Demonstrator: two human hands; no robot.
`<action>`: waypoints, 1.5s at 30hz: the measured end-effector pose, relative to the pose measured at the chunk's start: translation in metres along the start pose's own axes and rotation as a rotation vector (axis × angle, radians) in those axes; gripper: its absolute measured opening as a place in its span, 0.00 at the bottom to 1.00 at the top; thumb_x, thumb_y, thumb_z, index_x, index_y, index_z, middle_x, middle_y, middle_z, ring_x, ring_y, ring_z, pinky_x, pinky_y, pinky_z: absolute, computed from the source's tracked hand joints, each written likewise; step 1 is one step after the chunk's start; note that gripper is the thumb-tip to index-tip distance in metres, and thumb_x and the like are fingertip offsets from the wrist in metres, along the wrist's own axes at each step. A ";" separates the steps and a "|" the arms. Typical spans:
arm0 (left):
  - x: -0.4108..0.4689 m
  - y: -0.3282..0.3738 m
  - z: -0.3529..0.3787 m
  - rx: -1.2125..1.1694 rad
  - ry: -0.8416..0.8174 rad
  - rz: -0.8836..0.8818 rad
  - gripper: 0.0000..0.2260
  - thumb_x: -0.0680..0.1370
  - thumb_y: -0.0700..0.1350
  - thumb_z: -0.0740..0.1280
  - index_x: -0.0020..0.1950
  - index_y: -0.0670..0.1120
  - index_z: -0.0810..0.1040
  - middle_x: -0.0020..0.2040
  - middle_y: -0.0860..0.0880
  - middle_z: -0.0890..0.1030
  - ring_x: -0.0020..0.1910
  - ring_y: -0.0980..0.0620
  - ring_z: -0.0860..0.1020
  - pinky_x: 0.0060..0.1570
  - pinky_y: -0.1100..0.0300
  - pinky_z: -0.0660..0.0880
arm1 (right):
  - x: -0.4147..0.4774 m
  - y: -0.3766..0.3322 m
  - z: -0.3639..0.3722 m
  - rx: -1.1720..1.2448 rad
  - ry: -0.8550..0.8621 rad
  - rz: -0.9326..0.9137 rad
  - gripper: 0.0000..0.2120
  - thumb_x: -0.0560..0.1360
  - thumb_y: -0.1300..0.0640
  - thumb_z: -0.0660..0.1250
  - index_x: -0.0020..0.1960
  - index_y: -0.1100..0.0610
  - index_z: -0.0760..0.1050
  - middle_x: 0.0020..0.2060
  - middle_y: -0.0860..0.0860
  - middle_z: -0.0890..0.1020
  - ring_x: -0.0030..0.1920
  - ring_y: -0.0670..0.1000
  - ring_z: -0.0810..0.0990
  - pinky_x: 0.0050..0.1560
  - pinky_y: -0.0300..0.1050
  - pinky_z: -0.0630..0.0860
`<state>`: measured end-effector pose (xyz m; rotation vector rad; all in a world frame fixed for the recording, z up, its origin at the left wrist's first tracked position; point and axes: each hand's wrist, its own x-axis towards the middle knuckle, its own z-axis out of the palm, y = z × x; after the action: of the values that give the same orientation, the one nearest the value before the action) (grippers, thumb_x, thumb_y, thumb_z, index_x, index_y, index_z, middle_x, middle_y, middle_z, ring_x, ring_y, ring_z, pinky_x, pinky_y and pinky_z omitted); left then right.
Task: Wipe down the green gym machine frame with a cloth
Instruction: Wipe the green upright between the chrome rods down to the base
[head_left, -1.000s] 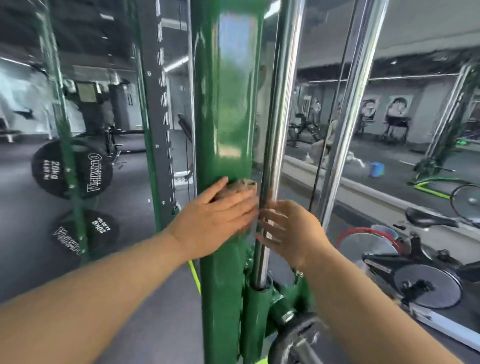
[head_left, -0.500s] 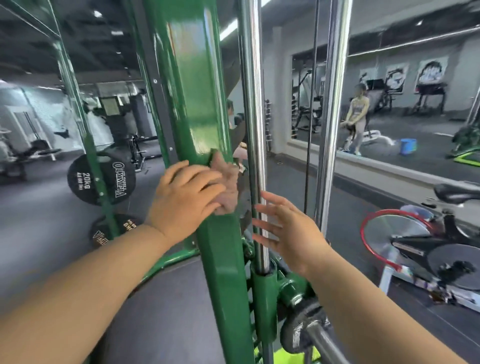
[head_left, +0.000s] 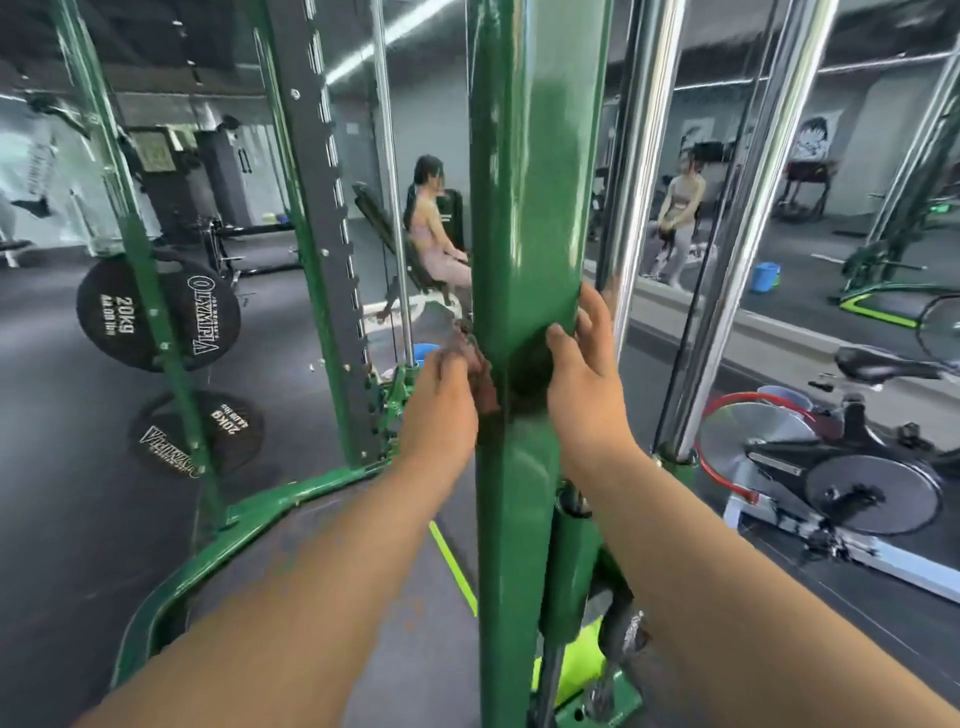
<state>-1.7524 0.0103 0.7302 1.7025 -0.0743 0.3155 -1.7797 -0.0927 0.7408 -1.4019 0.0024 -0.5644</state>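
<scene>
A glossy green upright post (head_left: 524, 208) of the gym machine frame stands right in front of me. My left hand (head_left: 441, 410) presses a small brownish cloth (head_left: 475, 364) against the post's left edge. My right hand (head_left: 587, 374) rests on the post's right side, fingers curled round its far edge at about the same height. Most of the cloth is hidden behind my left hand and the post.
Chrome guide rods (head_left: 639, 156) rise just right of the post. Black 20 kg plates (head_left: 156, 312) hang on a green rack at left. An exercise bike (head_left: 831, 467) stands at right. A person (head_left: 436, 228) sits on a bench behind; a wall mirror (head_left: 857, 156) shows the room.
My left hand and cloth moved from the post's front face round to its left edge. My right hand left the chrome rod side and now grips the post's right side.
</scene>
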 end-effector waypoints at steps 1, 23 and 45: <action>0.015 0.007 -0.001 -0.118 -0.022 0.068 0.14 0.76 0.54 0.58 0.53 0.46 0.74 0.46 0.39 0.76 0.49 0.37 0.77 0.46 0.47 0.69 | 0.001 -0.004 -0.002 0.015 0.005 0.006 0.23 0.82 0.55 0.59 0.74 0.40 0.64 0.71 0.41 0.72 0.69 0.41 0.72 0.73 0.46 0.67; -0.039 -0.055 0.003 0.164 0.178 0.542 0.11 0.72 0.39 0.76 0.53 0.46 0.82 0.56 0.54 0.75 0.56 0.56 0.76 0.60 0.61 0.73 | -0.021 0.022 -0.038 0.115 -0.145 0.461 0.13 0.76 0.43 0.67 0.50 0.53 0.78 0.44 0.52 0.81 0.42 0.53 0.81 0.45 0.48 0.79; -0.002 0.034 0.062 -0.043 0.331 0.052 0.01 0.83 0.51 0.61 0.53 0.58 0.71 0.42 0.68 0.72 0.34 0.79 0.72 0.34 0.82 0.66 | 0.061 0.025 -0.057 0.292 -0.301 0.098 0.14 0.84 0.54 0.57 0.64 0.46 0.78 0.58 0.48 0.79 0.40 0.43 0.76 0.42 0.39 0.74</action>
<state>-1.7517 -0.0562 0.7550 1.5872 0.1176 0.6261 -1.7364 -0.1669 0.7265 -1.1823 -0.2426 -0.2565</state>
